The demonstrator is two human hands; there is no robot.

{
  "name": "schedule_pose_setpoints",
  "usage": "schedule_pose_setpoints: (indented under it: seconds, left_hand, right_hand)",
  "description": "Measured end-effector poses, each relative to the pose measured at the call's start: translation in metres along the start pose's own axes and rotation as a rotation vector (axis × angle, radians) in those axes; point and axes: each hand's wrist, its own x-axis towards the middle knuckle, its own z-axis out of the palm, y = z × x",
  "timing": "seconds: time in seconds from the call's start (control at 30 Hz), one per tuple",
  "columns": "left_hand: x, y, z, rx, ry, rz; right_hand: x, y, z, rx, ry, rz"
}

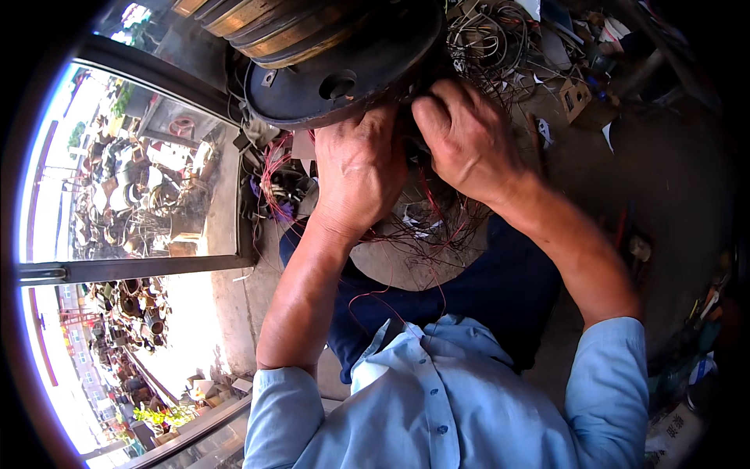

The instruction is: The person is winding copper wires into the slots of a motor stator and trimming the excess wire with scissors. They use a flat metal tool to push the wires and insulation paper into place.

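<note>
At the top middle stands a motor rotor part with a dark round end plate and copper-coloured rings behind it. A hole shows in the plate. My left hand is at the plate's near edge, its fingers mostly hidden against the part. Close by on the right, my right hand has its fingers curled at the plate's right edge; whatever they hold is hidden. Thin red wires hang in a loose tangle below both hands, above my lap.
Another bunch of red wire lies left of the plate. Coiled pale wire and scraps cover the floor at the upper right, near a small cardboard box. A metal-framed glass door stands on the left, with scrap piles outside.
</note>
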Motion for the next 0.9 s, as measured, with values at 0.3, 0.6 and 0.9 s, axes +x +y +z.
schedule_pose_setpoints:
  seconds: [0.3,0.6,0.9]
  left_hand:
    - [-0.007,-0.016,0.009,-0.122,0.152,0.017]
    - [-0.008,-0.011,0.015,-0.033,0.284,-0.08]
    - [-0.035,-0.016,0.012,0.198,0.247,0.219]
  right_hand:
    - [-0.026,-0.002,0.003,0.193,0.135,0.236]
    - [-0.023,-0.029,-0.002,0.134,0.123,0.223]
    - [-0.036,-0.048,0.003,0.076,0.094,0.383]
